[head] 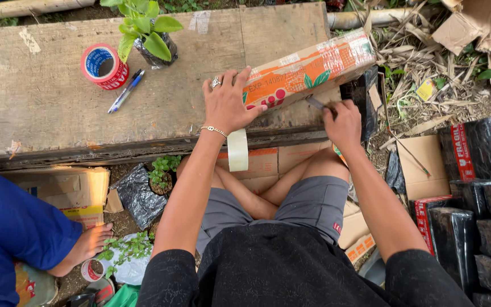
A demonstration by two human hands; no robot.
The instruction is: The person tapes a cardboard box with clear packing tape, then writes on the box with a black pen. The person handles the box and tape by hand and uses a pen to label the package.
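A long cardboard box (313, 67) printed orange and green and wrapped in clear tape lies at an angle on a weathered wooden board (41, 102). My left hand (227, 102) presses flat on the box's left end; a ring and a bracelet show on it. A strip of clear tape (237, 150) hangs down below that hand over the board's edge. My right hand (342, 120) is closed on a thin dark tool (317, 103) held against the box's lower edge. I sit cross-legged behind the board.
On the board stand a red and white tape roll (103, 66), a blue pen (126, 91) and a potted seedling in black plastic (150, 35). Black wrapped parcels (484, 187) pile up at the right. A person in blue (12, 233) sits at the left. Flattened cardboard lies underfoot.
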